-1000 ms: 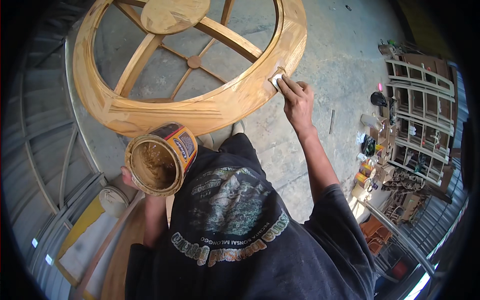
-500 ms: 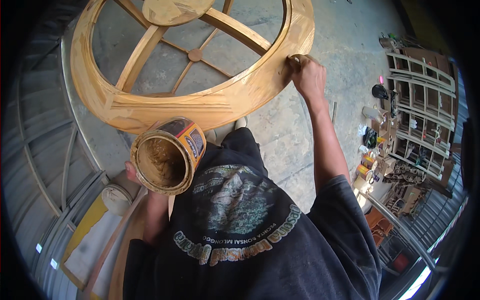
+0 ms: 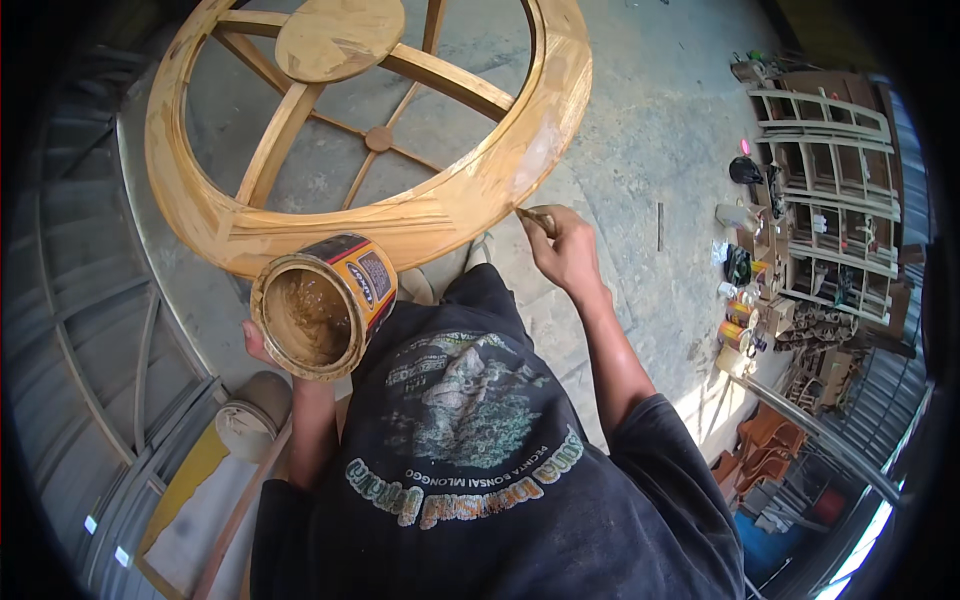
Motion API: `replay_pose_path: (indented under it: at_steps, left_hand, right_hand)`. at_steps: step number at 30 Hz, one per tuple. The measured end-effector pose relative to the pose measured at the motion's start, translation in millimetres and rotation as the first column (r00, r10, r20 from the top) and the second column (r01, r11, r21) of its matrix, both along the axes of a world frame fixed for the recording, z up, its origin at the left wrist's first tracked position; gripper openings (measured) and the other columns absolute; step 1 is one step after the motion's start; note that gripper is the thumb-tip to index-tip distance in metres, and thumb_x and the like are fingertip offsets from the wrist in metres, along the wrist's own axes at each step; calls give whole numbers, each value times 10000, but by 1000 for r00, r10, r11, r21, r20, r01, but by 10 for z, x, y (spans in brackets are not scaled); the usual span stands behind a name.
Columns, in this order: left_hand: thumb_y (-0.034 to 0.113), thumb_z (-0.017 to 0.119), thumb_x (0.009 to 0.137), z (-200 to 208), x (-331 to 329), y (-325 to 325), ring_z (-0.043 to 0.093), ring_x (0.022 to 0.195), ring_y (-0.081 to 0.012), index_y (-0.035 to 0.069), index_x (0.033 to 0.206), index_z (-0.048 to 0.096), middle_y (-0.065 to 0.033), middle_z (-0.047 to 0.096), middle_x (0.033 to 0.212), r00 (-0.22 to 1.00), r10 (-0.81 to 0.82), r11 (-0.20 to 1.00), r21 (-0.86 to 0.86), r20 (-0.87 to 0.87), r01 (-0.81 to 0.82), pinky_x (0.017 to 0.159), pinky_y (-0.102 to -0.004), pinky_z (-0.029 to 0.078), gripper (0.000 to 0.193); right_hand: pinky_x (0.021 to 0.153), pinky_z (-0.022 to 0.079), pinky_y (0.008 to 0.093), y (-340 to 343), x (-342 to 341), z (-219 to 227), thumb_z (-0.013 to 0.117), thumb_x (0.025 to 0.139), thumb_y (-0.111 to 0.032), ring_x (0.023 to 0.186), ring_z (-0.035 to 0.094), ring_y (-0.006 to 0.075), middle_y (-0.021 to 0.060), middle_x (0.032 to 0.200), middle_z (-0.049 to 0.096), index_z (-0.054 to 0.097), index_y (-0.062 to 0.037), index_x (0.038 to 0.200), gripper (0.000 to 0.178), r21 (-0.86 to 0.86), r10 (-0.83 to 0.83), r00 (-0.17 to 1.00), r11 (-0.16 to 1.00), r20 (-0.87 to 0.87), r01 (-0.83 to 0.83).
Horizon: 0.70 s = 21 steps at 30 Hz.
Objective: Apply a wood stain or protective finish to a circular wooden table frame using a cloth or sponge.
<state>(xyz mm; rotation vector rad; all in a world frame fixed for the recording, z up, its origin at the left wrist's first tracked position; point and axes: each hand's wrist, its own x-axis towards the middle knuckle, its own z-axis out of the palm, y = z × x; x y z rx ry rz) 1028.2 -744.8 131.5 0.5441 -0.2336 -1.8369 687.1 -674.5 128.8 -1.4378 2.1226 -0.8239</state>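
Note:
My left hand [image 3: 257, 343] holds up an open tin [image 3: 374, 278], its fingers mostly hidden behind it. Tan, thick putty [image 3: 318, 312] coats the tin's inside, and the mouth tilts toward me. Beyond it stands a large round wooden table frame [image 3: 340, 228], with spokes and a round centre disc [image 3: 340, 38]. My right hand [image 3: 566, 250] is closed around a small putty-smeared applicator [image 3: 537, 218], whose exact kind I cannot make out. The applicator's tip is at the outer edge of the rim's near right side. A pale smear [image 3: 540, 155] lies on the rim just beyond.
Concrete floor [image 3: 640, 140] surrounds the frame. Curved pale wooden frames [image 3: 830, 190] lean along the right side, with tins [image 3: 738, 325] and boxes near them. At lower left are a white bucket [image 3: 246, 428] and a yellow-edged board [image 3: 190, 510], beside a corrugated metal wall [image 3: 70, 260].
My right hand has drawn back along the rim, toward me and to the left. A pale smear shows where it was working. The tin has shifted slightly left, still in my left hand.

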Motion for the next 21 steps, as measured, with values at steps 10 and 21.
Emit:
replay_pose_path:
  at_steps: [10, 21]
  left_hand:
    - [640, 501, 793, -132, 96, 97, 514, 1208, -398, -11, 1406, 371, -248, 482, 1348, 998, 35, 999, 31, -44, -34, 1007, -537, 444, 904]
    - [655, 516, 784, -192, 167, 178, 534, 1178, -399, -35, 1378, 395, -261, 503, 1315, 991, 77, 995, 61, 109, -83, 981, -529, 463, 919]
  right_hand:
    - [849, 488, 365, -666, -484, 27, 618, 737, 41, 914, 567, 301, 75, 1068, 687, 704, -68, 1068, 359, -207, 228, 811, 898, -539, -389]
    - [812, 468, 385, -912, -411, 205, 607, 725, -7, 860, 558, 308, 82, 947, 685, 709, -54, 958, 259, 93, 305, 771, 947, -559, -307]
